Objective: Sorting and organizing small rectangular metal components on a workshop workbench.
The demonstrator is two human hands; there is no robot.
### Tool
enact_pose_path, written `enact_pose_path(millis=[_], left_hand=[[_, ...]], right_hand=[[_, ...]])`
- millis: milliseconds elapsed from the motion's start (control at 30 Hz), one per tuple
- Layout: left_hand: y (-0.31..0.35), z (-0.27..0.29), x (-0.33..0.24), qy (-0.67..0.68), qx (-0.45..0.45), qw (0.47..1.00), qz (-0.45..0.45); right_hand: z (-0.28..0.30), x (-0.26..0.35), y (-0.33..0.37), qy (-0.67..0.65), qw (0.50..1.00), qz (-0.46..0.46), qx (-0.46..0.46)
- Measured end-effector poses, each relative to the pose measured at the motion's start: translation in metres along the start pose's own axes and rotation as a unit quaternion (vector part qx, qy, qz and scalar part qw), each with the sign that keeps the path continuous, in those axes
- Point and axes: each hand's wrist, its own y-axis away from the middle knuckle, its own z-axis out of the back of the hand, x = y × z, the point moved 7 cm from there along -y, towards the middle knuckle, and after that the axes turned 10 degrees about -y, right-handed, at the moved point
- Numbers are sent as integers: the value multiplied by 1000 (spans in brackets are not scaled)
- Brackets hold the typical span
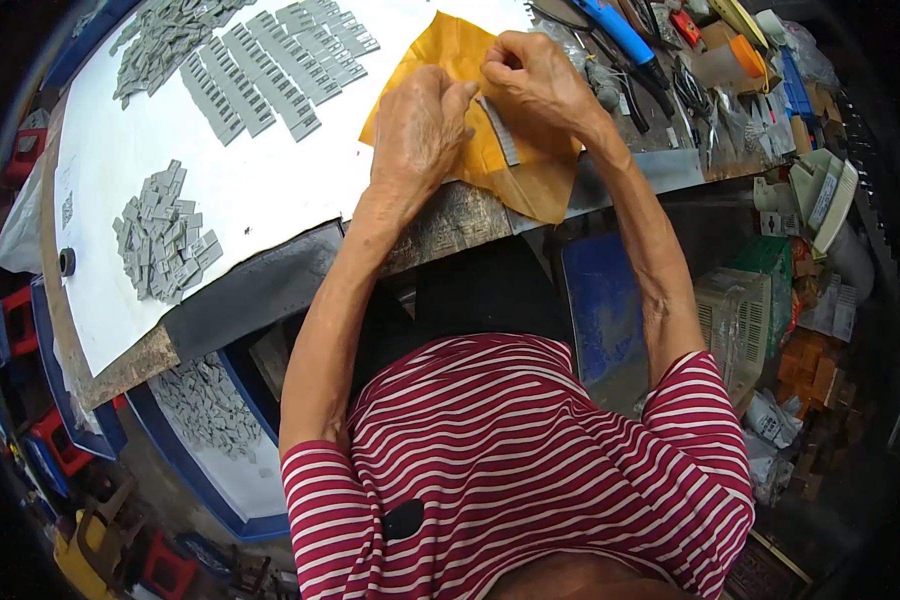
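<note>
An orange-yellow sheet of paper (540,185) lies at the table's front edge, one corner hanging over it. On the sheet is a narrow grey strip (500,132), between my two hands. My left hand (415,125) rests over the paper's left part, fingers curled and thumb toward the strip. To the right, my right hand (542,82) is closed in a pinch just above the strip's far end. What either set of fingertips holds is hidden or too small to make out.
Rows of flat grey pieces (260,75) lie on the white table sheet (290,185), left of the paper. Loose grey pieces form a far pile (165,45) and a nearer pile (165,235). Tools, including a blue-handled one (615,30), crowd the right. A blue tray (245,525) sits below.
</note>
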Motion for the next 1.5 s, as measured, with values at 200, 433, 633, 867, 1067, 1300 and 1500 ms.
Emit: enact_pose_path(millis=[200, 433, 633, 867, 1067, 1300, 1500], left_hand=[[2, -2, 9, 32, -14, 999, 6], [8, -3, 4, 130, 19, 990, 52], [17, 3, -2, 261, -9, 965, 2], [23, 8, -6, 277, 18, 961, 12], [29, 13, -6, 234, -2, 972, 7], [41, 28, 3, 265, -62, 962, 31], [56, 34, 17, 379, -62, 917, 105]], right_hand=[[5, 7, 17, -139, 989, 11, -46], [-14, 3, 38, -510, 850, -134, 12], [-24, 14, 45, -630, 756, -168, 55], [-32, 24, 51, -686, 697, -182, 99], [-35, 34, 52, -681, 704, -167, 110], [-41, 49, 59, -737, 645, -193, 53], [-57, 64, 63, -749, 629, -195, 71]])
